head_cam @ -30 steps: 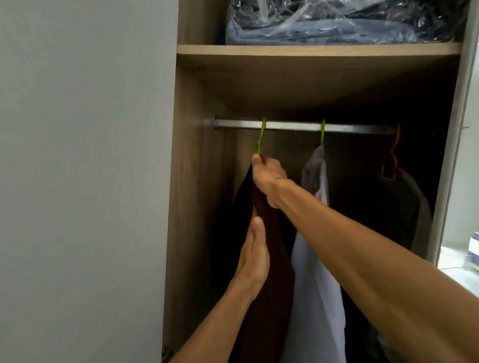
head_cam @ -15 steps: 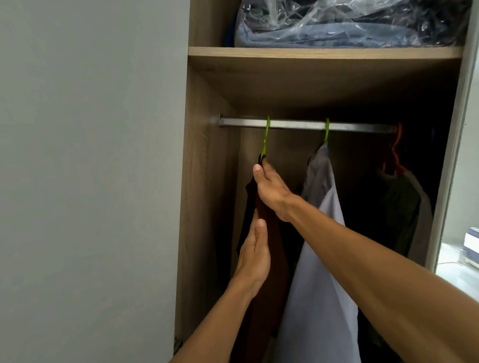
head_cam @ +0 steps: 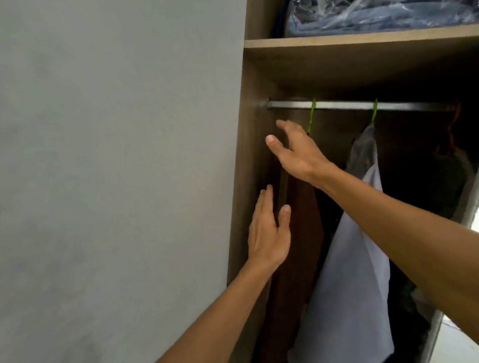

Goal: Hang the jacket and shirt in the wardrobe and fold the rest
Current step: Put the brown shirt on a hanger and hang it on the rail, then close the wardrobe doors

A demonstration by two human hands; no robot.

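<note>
Jacket, dark brown, is hung from a green hanger on the rail, and it lies directly behind the fingers of both hands. The pale shirt is hung on a second green hanger, further along the rail and well away from the fingers, past the right wrist. The right hand is held with its fingers spread and lightly bent, the thumb apart, and nothing is gripped by it. The hanger hook is seen just beside its knuckles, but whether it is touched cannot be told. The left hand is held flat with its fingers straight and close together, and nothing is grasped. Its fingertips lie at the jacket's front edge, between the cloth and the wardrobe side panel, though contact cannot be confirmed. The hanging step is judged to be nearly done, with only the settling of the jacket left. For this to be done well, the cloth should be smoothed downward with the flat left fingers, so that no fold is trapped against the panel beside them. The hanger should be steadied just below the right fingertips, so that its hook is seated squarely on the rail above them. A gap should be left between jacket and shirt so that neither is crushed. The clothes to be folded are not in view.
</note>
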